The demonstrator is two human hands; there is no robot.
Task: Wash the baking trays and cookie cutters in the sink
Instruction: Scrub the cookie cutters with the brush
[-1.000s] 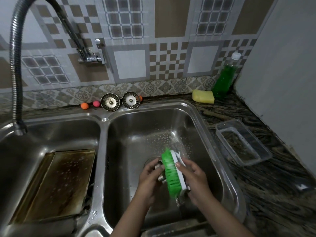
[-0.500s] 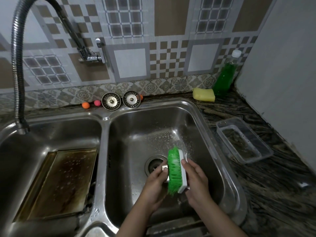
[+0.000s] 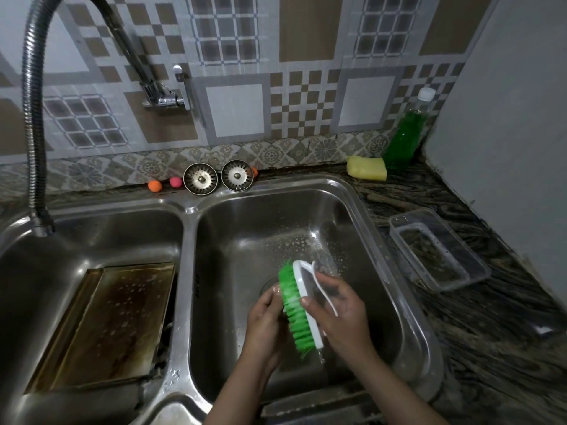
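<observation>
Hands meet low in the right basin (image 3: 362, 228), centre-right of the frame. Our right hand (image 3: 340, 308) grips the scrub brush (image 3: 299, 305) through its white handle loop — green bristles turned left against the left hand (image 3: 264, 317), whose fingers curl round something small we cannot make out. At lower left a stained baking tray (image 3: 116, 326) leans in the left basin (image 3: 92, 237).

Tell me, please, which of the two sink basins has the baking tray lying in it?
The left basin, under the faucet's hose; the tray lies there. The right basin has only the hands scrubbing.
</observation>
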